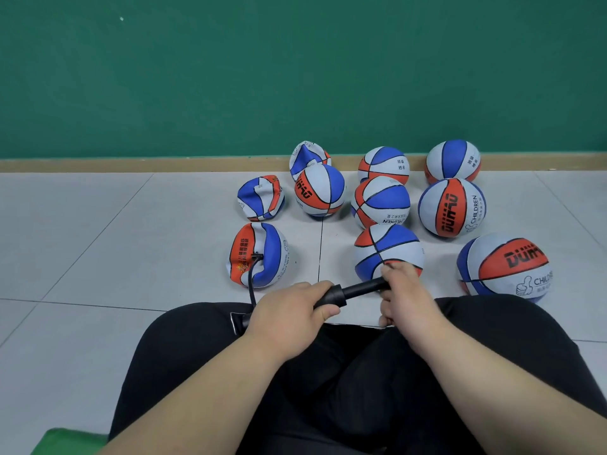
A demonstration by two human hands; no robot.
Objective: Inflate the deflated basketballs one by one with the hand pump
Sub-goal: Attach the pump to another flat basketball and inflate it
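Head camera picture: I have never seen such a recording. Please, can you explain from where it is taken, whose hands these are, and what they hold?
There is no machine here. A person wears one camera on the head, so you look down over their black-clothed lap at their own two hands. The left hand grips the body of a black hand pump. The right hand has its fingers curled round the pump's handle, and the rod is partly out. A thin black hose runs from the pump to a sagging, deflated basketball on the grey tiled floor. Two more crumpled balls lie further back. Seven round balls stand to the right, near the green wall.
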